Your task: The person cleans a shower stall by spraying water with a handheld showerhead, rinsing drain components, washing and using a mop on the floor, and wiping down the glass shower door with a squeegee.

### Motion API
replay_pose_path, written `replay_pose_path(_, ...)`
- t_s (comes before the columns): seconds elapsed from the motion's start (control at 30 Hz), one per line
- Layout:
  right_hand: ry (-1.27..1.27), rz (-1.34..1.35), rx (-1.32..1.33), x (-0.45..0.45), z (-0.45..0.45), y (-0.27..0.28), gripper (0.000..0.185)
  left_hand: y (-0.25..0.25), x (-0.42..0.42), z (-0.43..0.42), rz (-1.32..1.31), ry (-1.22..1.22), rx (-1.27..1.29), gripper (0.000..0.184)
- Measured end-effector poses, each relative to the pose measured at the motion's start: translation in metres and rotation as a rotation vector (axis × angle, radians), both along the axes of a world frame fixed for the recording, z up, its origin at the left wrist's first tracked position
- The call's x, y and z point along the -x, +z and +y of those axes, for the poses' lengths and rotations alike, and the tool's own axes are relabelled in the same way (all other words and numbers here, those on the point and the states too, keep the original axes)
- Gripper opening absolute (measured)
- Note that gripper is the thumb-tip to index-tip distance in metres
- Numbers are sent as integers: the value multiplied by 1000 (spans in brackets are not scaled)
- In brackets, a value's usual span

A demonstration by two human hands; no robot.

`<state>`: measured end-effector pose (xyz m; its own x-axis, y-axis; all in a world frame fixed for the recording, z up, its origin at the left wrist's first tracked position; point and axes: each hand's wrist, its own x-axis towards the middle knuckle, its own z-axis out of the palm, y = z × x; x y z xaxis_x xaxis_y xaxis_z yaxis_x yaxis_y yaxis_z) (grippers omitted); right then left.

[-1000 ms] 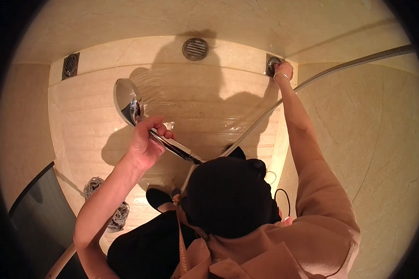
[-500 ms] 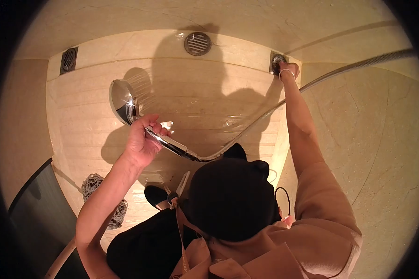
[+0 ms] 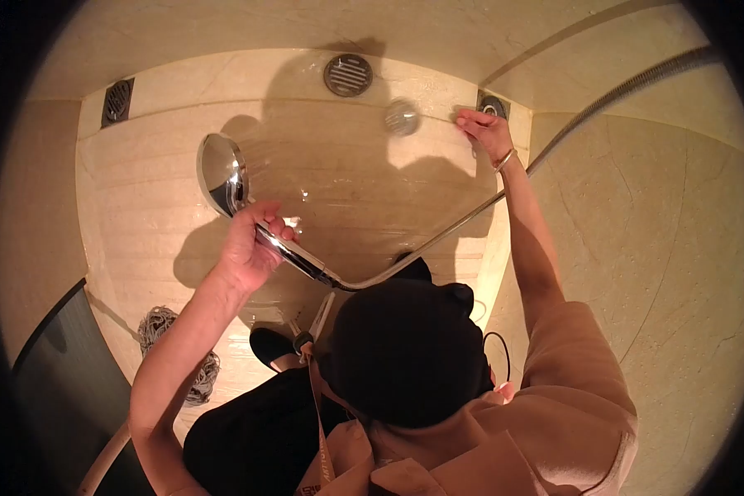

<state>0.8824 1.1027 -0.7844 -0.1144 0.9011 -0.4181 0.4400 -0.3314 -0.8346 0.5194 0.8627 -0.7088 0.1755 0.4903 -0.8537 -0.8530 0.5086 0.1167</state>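
My left hand (image 3: 252, 246) is closed around the handle of a chrome shower head (image 3: 223, 174), whose face is turned toward the floor on the far left. A grey metal hose (image 3: 463, 221) runs from the handle up to the right. My right hand (image 3: 486, 132), with a bracelet at the wrist, is beside the right corner floor drain (image 3: 493, 105); its fingers stretch to the left, apart and slightly blurred. A round, smeared drain cover (image 3: 402, 117) appears left of those fingers, not touching them. The drain shows a dark round opening.
A round slotted drain (image 3: 348, 75) sits at the middle back, and a square-framed drain (image 3: 117, 102) at the back left. The ribbed floor (image 3: 149, 207) is wet. A string mop head (image 3: 202, 380) lies by my left forearm, near a dark panel (image 3: 74, 355).
My right hand has come off the corner drain and moved slightly left, its fingers now stretched. The round cover has left the drain leftward. The left hand still holds the shower head.
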Motion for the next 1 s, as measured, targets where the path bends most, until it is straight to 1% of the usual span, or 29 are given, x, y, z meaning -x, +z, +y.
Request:
replay_pose_path(0.03, 13, -208, -144, -29, 16, -30, 21, 2, -1, 4, 6, -3, 18, 19)
replay_pose_path(0.07, 27, -419, -283, -47, 29, -48, 25, 6, -5, 7, 10, -4, 40, 19)
replay_pose_path(0.1, -7, -571, -321, -46, 35, -46, 25, 7, -8, 6, 11, -6, 70, 20)
replay_pose_path(0.17, -74, -878, -386, -48, 43, -41, 26, 2, -11, 5, -15, 22, 31, 18)
replay_pose_path(0.27, 36, -1056, -371, -51, 60, -63, 29, 1, -11, 6, -16, 61, 0, 18)
replay_pose_path(0.37, 113, -1039, -248, -48, 72, -64, 32, 9, -11, 10, 11, 55, -8, 21)
replay_pose_path(0.4, 14, -927, -180, -37, 66, -52, 30, 9, -11, 10, 12, 61, -11, 21)
replay_pose_path(0.5, -22, -972, -230, -41, 60, -55, 37, 7, -12, 9, -3, 74, -12, 22)
replay_pose_path(0.53, -37, -933, -264, -42, 60, -55, 38, 7, -13, 9, -21, 78, -7, 22)
replay_pose_path(0.57, -81, -953, -257, -41, 62, -55, 38, 7, -14, 9, -37, 79, -3, 22)
replay_pose_path(0.6, -126, -976, -249, -32, 62, -44, 38, 6, -16, 9, -44, 87, -12, 15)
replay_pose_path(0.63, -174, -997, -240, -24, 61, -34, 38, 8, -16, 9, -29, 76, -20, 15)
replay_pose_path(0.67, -207, -949, -276, -22, 57, -28, 37, 9, -17, 8, -17, 60, -24, 15)
replay_pose_path(0.77, -267, -938, -522, -11, 28, -24, 26, 8, -15, 7, 7, 26, -12, 19)
replay_pose_path(0.8, -185, -890, -684, -6, 10, -20, 22, 7, -14, 7, 11, 17, -3, 22)
replay_pose_path(0.83, -48, -957, -836, -13, 1, -32, 22, 7, -15, 7, 10, -3, 0, 22)
replay_pose_path(0.9, 22, -726, -893, -12, -12, -53, 17, 9, -13, 7, 18, -38, 3, 22)
replay_pose_path(1.0, -88, -597, -772, 28, -18, -51, 16, 13, -18, 10, -33, -84, -36, 22)
